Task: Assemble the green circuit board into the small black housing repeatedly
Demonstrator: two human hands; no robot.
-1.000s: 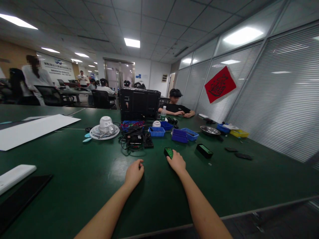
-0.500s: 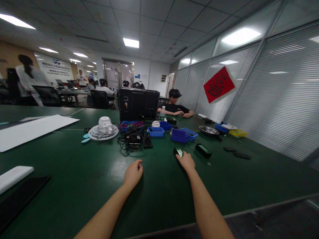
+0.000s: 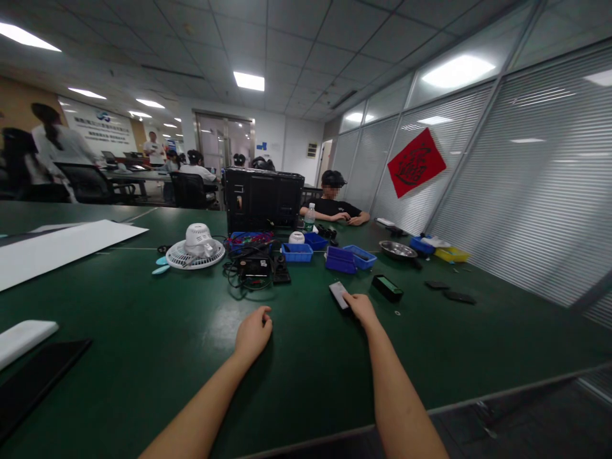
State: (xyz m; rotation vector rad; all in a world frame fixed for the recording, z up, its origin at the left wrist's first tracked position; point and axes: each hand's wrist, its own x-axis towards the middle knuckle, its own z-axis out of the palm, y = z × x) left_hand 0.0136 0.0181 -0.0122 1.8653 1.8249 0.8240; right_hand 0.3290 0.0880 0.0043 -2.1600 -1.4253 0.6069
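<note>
My right hand reaches forward on the green table and grips a small flat module, its pale face turned up. A second black module with a green face lies just to the right of it. My left hand rests on the table to the left, fingers loosely curled, holding nothing that I can see.
Ahead lie a white fan, a tangle of cables and a black device, blue bins, a metal bowl and a black case. A person sits across the table. A white board lies at left.
My right hand has slid the small module to the right and turned it, so its green face no longer shows and a pale side faces up. My left hand has stayed put.
</note>
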